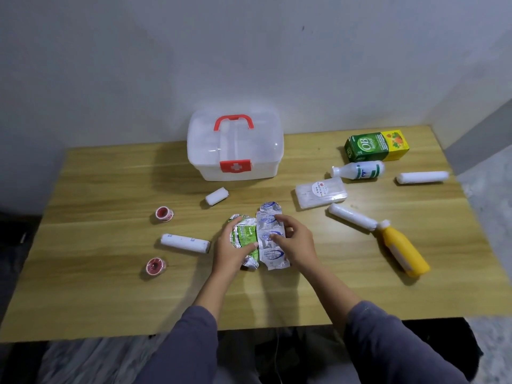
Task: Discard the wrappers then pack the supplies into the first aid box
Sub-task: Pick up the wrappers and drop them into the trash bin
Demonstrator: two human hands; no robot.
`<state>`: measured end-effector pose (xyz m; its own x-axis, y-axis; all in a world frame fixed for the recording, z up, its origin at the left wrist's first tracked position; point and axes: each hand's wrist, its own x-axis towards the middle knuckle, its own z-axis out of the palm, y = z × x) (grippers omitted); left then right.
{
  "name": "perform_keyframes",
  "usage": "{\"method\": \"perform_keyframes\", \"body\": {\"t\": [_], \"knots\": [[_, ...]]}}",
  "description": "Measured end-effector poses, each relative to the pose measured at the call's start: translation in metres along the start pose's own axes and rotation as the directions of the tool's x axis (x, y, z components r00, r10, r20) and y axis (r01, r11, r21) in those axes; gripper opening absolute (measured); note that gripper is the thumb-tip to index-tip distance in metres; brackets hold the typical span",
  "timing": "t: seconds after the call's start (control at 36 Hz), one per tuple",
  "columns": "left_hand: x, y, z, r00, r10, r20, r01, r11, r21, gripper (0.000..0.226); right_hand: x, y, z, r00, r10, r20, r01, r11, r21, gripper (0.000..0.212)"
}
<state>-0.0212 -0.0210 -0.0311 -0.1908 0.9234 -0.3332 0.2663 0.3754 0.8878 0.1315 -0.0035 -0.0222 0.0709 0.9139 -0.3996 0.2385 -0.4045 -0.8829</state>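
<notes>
At two o'clock, the green-and-yellow cardboard carton (pixel 376 145) read "OB Herbal". The clear plastic case (pixel 320 192) beside it bore what looked like "CLING FILM". The white plastic box's red latch (pixel 235 166) showed a white cross.

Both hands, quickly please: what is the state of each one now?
Left hand: open, fingers resting on the green foil wrapper, no closed grip.
Right hand: open, fingertips touching the blue-printed foil wrapper.

Left hand (pixel 231 252): laid on the green foil wrapper (pixel 243 236), fingers curled round it.
Right hand (pixel 297 243): fingertips pressed on the blue foil wrapper (pixel 270 231).
First aid box (pixel 235 146): closed, at the table (pixel 110 273) rear.
</notes>
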Motion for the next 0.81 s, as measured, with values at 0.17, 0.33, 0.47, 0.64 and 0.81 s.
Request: {"method": "perform_keyframes", "body": {"t": [0.17,0.33,0.47,0.64,0.81], "knots": [[-0.003,0.02,0.002,0.997,0.001,0.075,0.003,0.999,-0.046,0.06,-0.002,-0.013,-0.017,0.999,-0.031,-0.008,0.031,1.0,-0.006,0.047],[0.005,0.068,0.028,0.982,0.107,0.153,-0.102,0.994,-0.043,0.061,-0.007,-0.034,-0.066,0.983,-0.113,-0.142,0.116,0.993,0.008,0.046],[0.012,0.117,0.081,0.94,0.207,0.272,-0.209,0.978,-0.021,0.064,-0.016,-0.04,-0.134,0.942,-0.121,-0.314,0.144,0.988,0.052,0.046],[-0.001,0.163,0.187,0.815,0.294,0.499,-0.33,0.944,-0.017,0.064,-0.043,-0.011,-0.238,0.805,-0.084,-0.587,0.127,0.991,0.033,0.043],[-0.045,0.185,0.321,0.619,0.315,0.72,-0.407,0.912,-0.049,0.062,-0.094,0.069,-0.326,0.604,0.15,-0.783,0.028,0.978,0.209,0.043]]}}
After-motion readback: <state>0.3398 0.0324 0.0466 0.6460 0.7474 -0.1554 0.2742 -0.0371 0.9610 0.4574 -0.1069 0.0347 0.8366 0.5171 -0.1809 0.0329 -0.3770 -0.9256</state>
